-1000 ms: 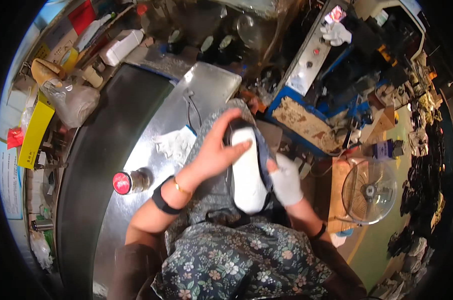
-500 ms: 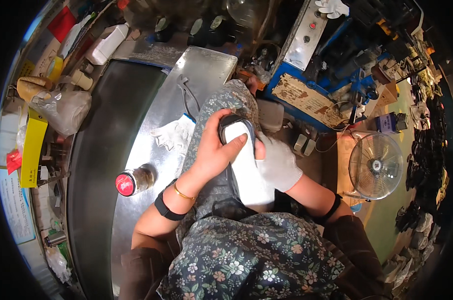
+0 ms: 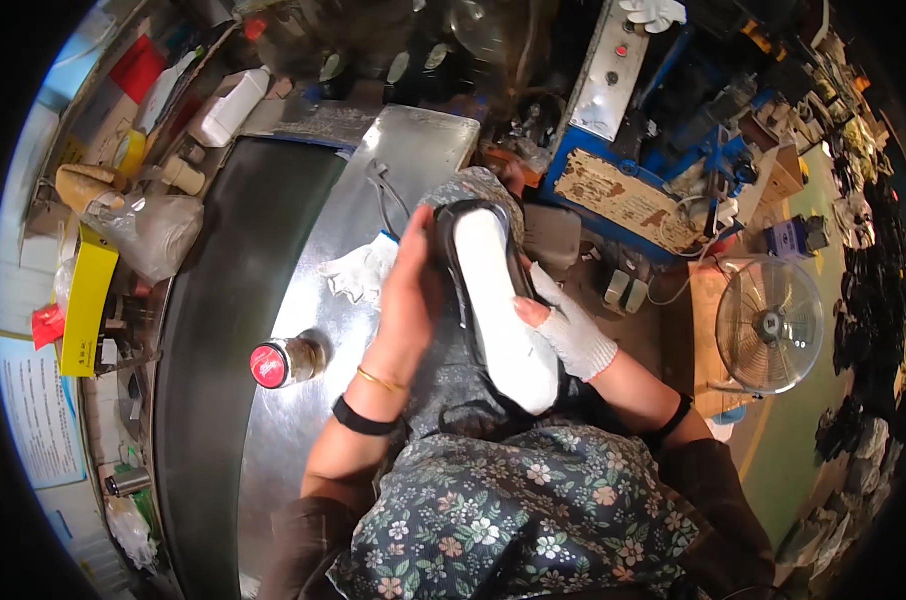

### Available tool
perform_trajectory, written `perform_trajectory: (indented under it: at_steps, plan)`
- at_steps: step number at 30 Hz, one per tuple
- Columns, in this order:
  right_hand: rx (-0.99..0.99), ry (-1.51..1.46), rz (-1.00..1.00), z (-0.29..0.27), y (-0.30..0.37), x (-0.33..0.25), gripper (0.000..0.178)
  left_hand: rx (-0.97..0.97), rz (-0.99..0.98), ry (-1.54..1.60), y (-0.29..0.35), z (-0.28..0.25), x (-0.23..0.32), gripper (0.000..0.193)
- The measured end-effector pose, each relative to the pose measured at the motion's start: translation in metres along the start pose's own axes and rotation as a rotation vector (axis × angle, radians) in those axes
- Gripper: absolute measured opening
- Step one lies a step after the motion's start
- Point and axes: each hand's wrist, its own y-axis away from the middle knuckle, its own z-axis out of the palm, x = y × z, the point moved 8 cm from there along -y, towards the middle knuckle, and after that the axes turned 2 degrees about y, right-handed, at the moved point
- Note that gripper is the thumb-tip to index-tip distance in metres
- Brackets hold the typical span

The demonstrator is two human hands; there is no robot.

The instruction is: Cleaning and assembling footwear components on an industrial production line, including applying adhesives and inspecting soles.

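Note:
A black shoe upper [image 3: 460,300] with a long white sole-shaped bottom [image 3: 498,300] facing up lies over my lap, its toe pointing away from me. My right hand [image 3: 570,325], in a white glove that leaves the thumb bare, grips its right side. The thumb presses on the white face while the other fingers are hidden beneath. Along the shoe's left edge, my bare left hand [image 3: 410,290] lies flat with its fingers stretched out, slightly blurred. Under the shoe is floral cloth [image 3: 513,490] covering my lap.
On the metal table to the left are pliers [image 3: 386,195], a white glove [image 3: 361,268] and a red-lidded jar [image 3: 285,362]. A dark conveyor belt [image 3: 243,300] runs beyond it. A fan [image 3: 770,325] stands at right, and a blue machine [image 3: 613,190] at the far right.
My left hand has loosened its grip, taking its thumb off the white face and straightening its fingers along the side. The right thumb has slid lower, and more of the white bottom shows.

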Motion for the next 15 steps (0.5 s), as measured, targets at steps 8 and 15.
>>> perform_trajectory:
  at_steps: [8,15]
  plan:
    - [0.218,0.514,-0.312,0.039,-0.017,0.002,0.076,0.088,-0.495,-1.673,0.026,0.017,0.051,0.055]
    - [0.203,0.492,-0.419,0.038,-0.020,0.007,0.069,0.156,0.410,-1.309,0.069,-0.003,0.036,0.036]
